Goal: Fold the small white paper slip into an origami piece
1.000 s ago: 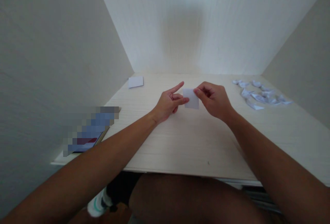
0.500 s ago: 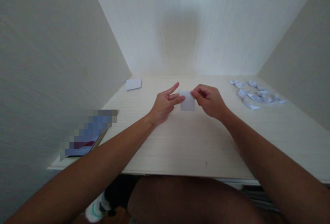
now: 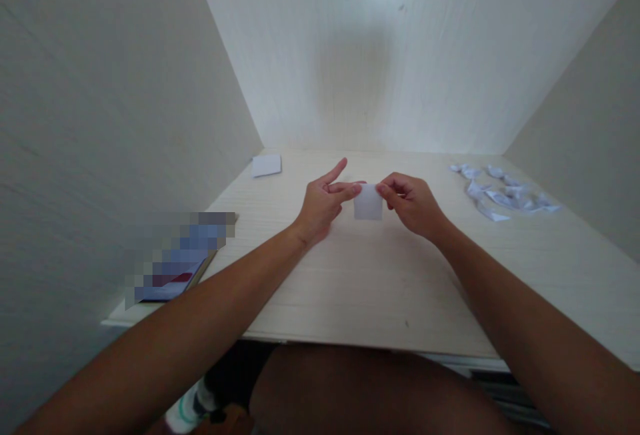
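Note:
A small white square of paper point(image 3: 369, 203) is held upright just above the pale wooden desk point(image 3: 380, 288), near its middle. My left hand point(image 3: 323, 203) pinches its upper left corner with thumb and middle finger, and the index finger sticks out straight. The upper right corner is pinched by my right hand point(image 3: 409, 203), whose fingers curl in. Both forearms reach in from the bottom of the view.
A pile of several folded white paper pieces point(image 3: 503, 191) lies at the back right of the desk. A small stack of white paper point(image 3: 267, 165) sits at the back left. A blurred flat thing point(image 3: 175, 258) rests at the desk's left edge. Walls close in on three sides.
Both hands keep their hold on the paper. The paper has turned more upright and square to the view, and the pinching fingers have shifted to its top corners.

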`<state>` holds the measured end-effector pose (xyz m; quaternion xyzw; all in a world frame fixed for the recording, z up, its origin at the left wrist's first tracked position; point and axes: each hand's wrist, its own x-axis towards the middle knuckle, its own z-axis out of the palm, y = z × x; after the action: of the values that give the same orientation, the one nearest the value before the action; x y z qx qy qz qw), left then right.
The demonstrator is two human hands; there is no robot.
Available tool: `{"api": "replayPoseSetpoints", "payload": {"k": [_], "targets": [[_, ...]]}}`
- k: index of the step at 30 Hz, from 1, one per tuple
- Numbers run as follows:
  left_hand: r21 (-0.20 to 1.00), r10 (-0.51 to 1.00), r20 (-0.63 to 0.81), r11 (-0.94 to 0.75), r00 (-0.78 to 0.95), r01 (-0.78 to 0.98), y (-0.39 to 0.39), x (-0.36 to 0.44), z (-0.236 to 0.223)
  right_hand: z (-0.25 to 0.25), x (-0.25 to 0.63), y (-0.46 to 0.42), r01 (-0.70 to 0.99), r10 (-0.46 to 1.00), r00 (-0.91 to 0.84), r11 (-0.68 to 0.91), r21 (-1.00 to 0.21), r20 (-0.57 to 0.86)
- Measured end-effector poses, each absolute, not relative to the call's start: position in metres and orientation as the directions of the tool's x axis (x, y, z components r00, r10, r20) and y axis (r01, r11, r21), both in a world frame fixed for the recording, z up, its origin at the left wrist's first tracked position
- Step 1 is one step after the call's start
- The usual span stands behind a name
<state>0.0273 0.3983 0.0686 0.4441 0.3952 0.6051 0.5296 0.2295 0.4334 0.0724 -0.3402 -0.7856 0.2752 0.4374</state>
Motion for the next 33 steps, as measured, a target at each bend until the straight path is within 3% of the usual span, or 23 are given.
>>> {"api": "replayPoseSetpoints", "payload": {"k": [9,11,13,15,17,21,26,33], "targets": [[0.964,0.990,0.126,-0.136,-0.060,-0.228,0.395,0.028,0.073,0.071,0.225,0.431,0.251,0.784,-0.419,0.584,-0.772,0.458],[0.975,0.982,0.166,-0.177,-0.089,-0.136,0.397,0.026,0.069,0.071,0.225,0.433,0.225,0.819,-0.425,0.509,-0.831,0.386],[0.959,0.954,0.280,-0.272,-0.106,0.085,0.400,0.023,0.065,0.070,0.227,0.435,0.265,0.855,-0.435,0.422,-0.867,0.283],[0.835,0.902,0.431,-0.388,-0.025,0.389,0.403,0.020,0.061,0.068,0.229,0.438,0.387,0.879,-0.434,0.381,-0.839,0.199],[0.622,0.848,0.510,-0.480,0.145,0.619,0.405,0.019,0.057,0.066,0.232,0.442,0.506,0.895,-0.413,0.381,-0.774,0.169],[0.339,0.837,0.397,-0.514,0.376,0.788,0.404,0.021,0.050,0.061,0.237,0.446,0.639,0.916,-0.363,0.378,-0.670,0.170],[0.205,0.860,0.294,-0.483,0.417,0.852,0.400,0.025,0.046,0.058,0.238,0.447,0.746,0.923,-0.351,0.378,-0.549,0.158],[0.141,0.868,0.273,-0.463,0.415,0.875,0.396,0.029,0.045,0.063,0.244,0.443,0.776,0.874,-0.440,0.487,-0.401,0.209]]}}
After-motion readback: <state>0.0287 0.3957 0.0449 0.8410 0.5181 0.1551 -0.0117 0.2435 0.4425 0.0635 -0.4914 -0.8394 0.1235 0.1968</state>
